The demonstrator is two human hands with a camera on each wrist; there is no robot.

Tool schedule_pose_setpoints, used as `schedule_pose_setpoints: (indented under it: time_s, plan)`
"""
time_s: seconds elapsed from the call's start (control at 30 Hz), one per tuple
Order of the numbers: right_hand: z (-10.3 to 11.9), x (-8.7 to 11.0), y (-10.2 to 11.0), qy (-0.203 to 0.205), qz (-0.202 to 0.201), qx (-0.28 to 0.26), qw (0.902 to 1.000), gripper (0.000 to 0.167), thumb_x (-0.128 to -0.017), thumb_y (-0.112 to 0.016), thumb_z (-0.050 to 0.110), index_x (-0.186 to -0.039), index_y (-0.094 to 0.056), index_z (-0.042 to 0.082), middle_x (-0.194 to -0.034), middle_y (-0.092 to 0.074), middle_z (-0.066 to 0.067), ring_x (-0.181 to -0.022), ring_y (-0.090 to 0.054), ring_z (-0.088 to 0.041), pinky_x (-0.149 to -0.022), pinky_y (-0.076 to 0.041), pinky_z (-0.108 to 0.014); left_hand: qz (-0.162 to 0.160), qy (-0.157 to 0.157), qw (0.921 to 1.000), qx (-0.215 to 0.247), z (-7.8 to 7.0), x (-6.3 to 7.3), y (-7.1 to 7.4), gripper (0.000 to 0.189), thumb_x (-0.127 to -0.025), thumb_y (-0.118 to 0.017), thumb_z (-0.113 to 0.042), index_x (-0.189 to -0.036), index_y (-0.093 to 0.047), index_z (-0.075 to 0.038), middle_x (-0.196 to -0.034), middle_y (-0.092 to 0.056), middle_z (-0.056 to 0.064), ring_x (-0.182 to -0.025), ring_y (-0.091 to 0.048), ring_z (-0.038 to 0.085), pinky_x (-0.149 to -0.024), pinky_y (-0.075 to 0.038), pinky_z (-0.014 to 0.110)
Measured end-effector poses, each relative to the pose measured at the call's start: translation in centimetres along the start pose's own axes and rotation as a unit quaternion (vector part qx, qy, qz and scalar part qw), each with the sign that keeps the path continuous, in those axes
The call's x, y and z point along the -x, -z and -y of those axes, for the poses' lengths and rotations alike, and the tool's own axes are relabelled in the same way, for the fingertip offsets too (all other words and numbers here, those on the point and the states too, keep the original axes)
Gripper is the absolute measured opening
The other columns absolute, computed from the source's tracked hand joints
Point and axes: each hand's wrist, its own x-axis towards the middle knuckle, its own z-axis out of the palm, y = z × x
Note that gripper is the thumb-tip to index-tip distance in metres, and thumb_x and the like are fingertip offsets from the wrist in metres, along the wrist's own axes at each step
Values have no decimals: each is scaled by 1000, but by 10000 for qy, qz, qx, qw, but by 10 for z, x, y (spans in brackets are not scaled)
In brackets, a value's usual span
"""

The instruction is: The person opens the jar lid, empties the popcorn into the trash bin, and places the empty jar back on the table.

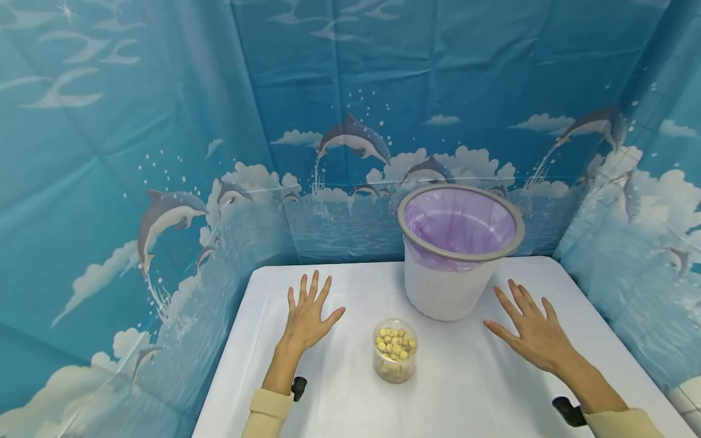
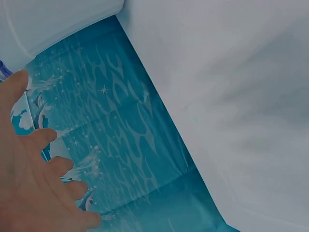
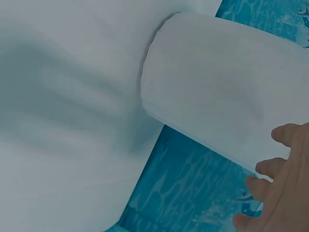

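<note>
My left hand (image 1: 306,322) hovers over the left part of the white table with its fingers spread and nothing in it. On the other side, my right hand (image 1: 533,334) is spread in the same way, just right of a white bin (image 1: 449,289) with a grey rim and a purple liner bag (image 1: 465,225). Between the hands stands a clear round tub (image 1: 395,371) holding many small pale yellow pieces (image 1: 395,344). Both wrist views catch the fingers of a hand, the left hand (image 2: 38,179) and the right hand (image 3: 285,183), and neither grips anything.
The white tabletop (image 1: 350,401) has its far edge against a blue curtain (image 1: 350,73) printed with dolphins and waves. More of that curtain runs along the left and right sides. White tiles (image 1: 691,395) show at the lower right.
</note>
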Motion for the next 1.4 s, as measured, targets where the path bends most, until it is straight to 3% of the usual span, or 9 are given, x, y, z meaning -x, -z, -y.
schedule_pose_setpoints:
  time_s: [0.17, 0.3, 0.5, 0.63, 0.8, 0.93, 1.07, 1.23, 1.4]
  plan:
    - [16, -3, -1, 173, -98, 11, 9998, 87, -100, -56, 58, -164, -25, 7, -172, -11, -25, -158, -15, -48, -118, -4, -79, 133, 21, 9997, 200, -1, -1, 3, 85, -98, -54, -65, -166, -23, -24, -176, -6, 12, -162, 2, 40, -124, 2, 74]
    - [50, 0, -3, 340, -10, 91, 9994, 89, -98, -59, 60, -162, -31, 7, -167, -25, -30, -153, -26, -51, -117, -14, -78, 614, -214, 9951, 745, -2, 4, 1, 97, -92, -66, -63, -167, -19, -24, -175, -3, 14, -162, 3, 42, -122, 1, 77]
    - [121, -2, -30, 1065, -134, 262, 9939, 88, -93, -63, 65, -157, -42, 8, -163, -36, -27, -149, -37, -47, -117, -27, -72, 1714, -532, 9650, 1914, -15, 15, -28, 134, -71, -93, -50, -168, -5, -25, -174, 3, 19, -161, 5, 43, -123, 1, 76]
    - [159, -15, -62, 1307, -73, 47, 9914, 92, -92, -61, 68, -159, -40, 8, -166, -29, -28, -152, -34, -47, -117, -28, -74, 1847, -409, 9454, 2653, -30, 28, -64, 144, -66, -98, -40, -168, 4, -27, -175, 4, 13, -162, 3, 41, -124, -3, 74]
    - [191, -27, -96, 1082, 165, -243, 9937, 91, -95, -58, 68, -161, -35, 10, -166, -23, -32, -154, -28, -50, -116, -26, -78, 1514, -390, 9195, 3607, -46, 44, -103, 146, -66, -99, -31, -167, 7, -22, -175, 9, 13, -160, 6, 46, -119, 0, 79]
    - [199, -26, -119, 1036, -321, 2, 9941, 86, -95, -61, 65, -158, -41, 9, -162, -32, -33, -150, -35, -50, -112, -32, -77, 1240, -542, 9132, 3843, -52, 53, -123, 142, -69, -95, -31, -167, 8, -16, -172, 11, 25, -157, 8, 54, -111, 5, 86]
    - [199, -24, -141, 1092, -1121, 266, 9873, 79, -95, -64, 55, -153, -45, 6, -156, -40, -35, -143, -42, -53, -106, -39, -77, 895, -551, 9239, 3679, -58, 57, -137, 137, -73, -92, -33, -166, 6, -10, -171, 4, 29, -155, -2, 58, -106, 2, 91]
    - [199, -35, -153, 1140, -2139, 611, 9682, 67, -94, -66, 45, -141, -56, -1, -134, -54, -39, -118, -58, -57, -86, -54, -67, 82, -497, 9490, 3112, -75, 50, -146, 116, -85, -80, -40, -163, -3, -3, -170, -16, 24, -151, -29, 53, -108, -15, 89]
    - [207, -38, -142, 683, -2032, 31, 9767, 57, -96, -66, 43, -135, -63, 1, -123, -61, -33, -108, -61, -51, -78, -54, -56, -1100, -494, 9509, 2849, -87, 47, -145, 88, -89, -77, -28, -156, -26, -1, -152, -46, 20, -133, -57, 36, -110, -49, 57]
